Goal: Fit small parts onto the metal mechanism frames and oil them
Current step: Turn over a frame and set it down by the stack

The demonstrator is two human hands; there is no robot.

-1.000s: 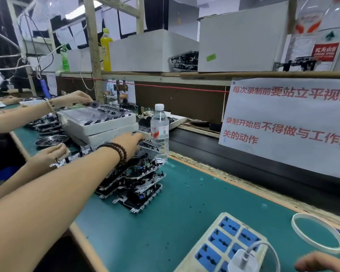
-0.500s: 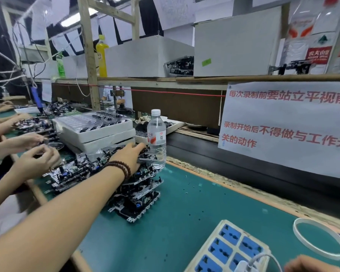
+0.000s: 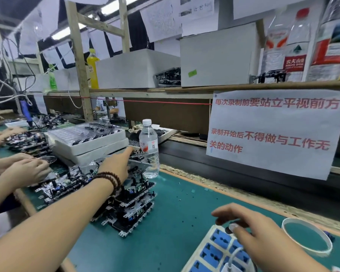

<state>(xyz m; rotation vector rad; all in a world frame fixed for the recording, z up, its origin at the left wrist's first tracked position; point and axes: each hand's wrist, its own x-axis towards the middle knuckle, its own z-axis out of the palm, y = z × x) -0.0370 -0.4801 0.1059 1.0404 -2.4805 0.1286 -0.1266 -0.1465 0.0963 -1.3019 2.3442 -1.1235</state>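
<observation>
A stack of metal mechanism frames with black parts stands on the green mat, left of centre. My left hand, with a bead bracelet on the wrist, reaches over the stack and grips the top frame, which sits tilted; the index finger points forward and the thumb is hidden. Low on the right, my right hand hovers above a power strip and pinches a small dark round part between thumb and fingertips.
A water bottle stands just behind the stack, next to stacked white foam trays. More frames lie left, where another person's hands work. A blue-and-white power strip and a white ring lie at front right.
My right hand has risen into view over the power strip with a small dark part pinched. My left hand stays on the stack's top frame, index finger now stretched forward.
</observation>
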